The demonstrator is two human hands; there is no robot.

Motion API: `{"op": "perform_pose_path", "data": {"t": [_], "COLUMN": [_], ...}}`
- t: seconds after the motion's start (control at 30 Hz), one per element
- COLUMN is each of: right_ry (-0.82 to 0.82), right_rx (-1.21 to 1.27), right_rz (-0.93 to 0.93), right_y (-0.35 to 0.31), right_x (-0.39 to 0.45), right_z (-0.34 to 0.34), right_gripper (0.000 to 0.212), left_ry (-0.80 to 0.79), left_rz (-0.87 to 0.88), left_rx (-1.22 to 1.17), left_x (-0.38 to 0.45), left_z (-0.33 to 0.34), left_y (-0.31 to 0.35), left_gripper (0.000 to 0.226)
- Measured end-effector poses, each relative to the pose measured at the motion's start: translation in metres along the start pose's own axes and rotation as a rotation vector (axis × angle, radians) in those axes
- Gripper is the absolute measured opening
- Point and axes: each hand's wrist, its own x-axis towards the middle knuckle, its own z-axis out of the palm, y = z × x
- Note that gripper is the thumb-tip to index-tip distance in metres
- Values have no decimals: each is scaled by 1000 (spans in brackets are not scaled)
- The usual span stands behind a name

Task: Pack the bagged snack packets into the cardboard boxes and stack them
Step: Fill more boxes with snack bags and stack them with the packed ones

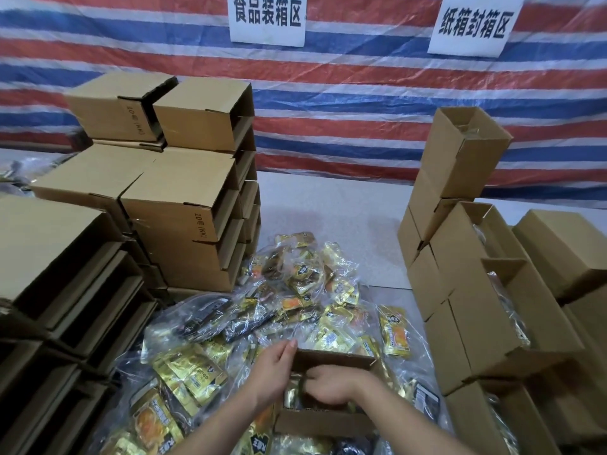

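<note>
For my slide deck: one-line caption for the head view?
Both hands work snack packets into an open cardboard box, surrounded by bagged packets and stacked boxes.

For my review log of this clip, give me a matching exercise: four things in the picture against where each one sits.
Things:
1. left hand
2. right hand
3. loose gold foil snack packet
4. white paper signs with black characters

Places:
A. on the striped tarp wall
B. inside the open brown cardboard box
C. on the box's left wall
D. on the table right of the pile

Pairs: 1-C, 2-B, 3-D, 4-A
</note>
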Motion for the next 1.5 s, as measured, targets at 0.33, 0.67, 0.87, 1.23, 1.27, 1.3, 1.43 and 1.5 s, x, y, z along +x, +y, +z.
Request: {"op": "perform_pose_path", "data": {"t": [0.33,0.67,0.87,1.23,1.27,1.3,1.43,1.5], "right_ry": [231,316,346,856,907,959,1116,1174], "right_rx": [159,-448,-406,128,156,184,269,249], "right_rz": [-134,-19,-62,64,79,93,149,165], "right_y": [12,22,29,54,54,54,54,60], "right_x": [-32,-29,-25,-88,-95,-104,-141,-160], "right_z": [-19,-40,-31,-113,-125,-136,-176,-191], "right_gripper": [20,46,20,25,25,25,40,34], "left_ry": [-31,-51,-109,209,146,86,-39,-64], "left_rz": [-15,-46,-42,75,67,69,60,62], "left_rx": [-33,14,65,-214,-213,-207,-285,-256], "left_x": [-1,-2,-3,-6,-8,-7,4,9], "left_z": [-4,-4,-13,4,18,31,71,81], "left_y": [3,10,16,159,173,185,236,263], "left_gripper": [36,33,40,96,95,83,33,36]}}
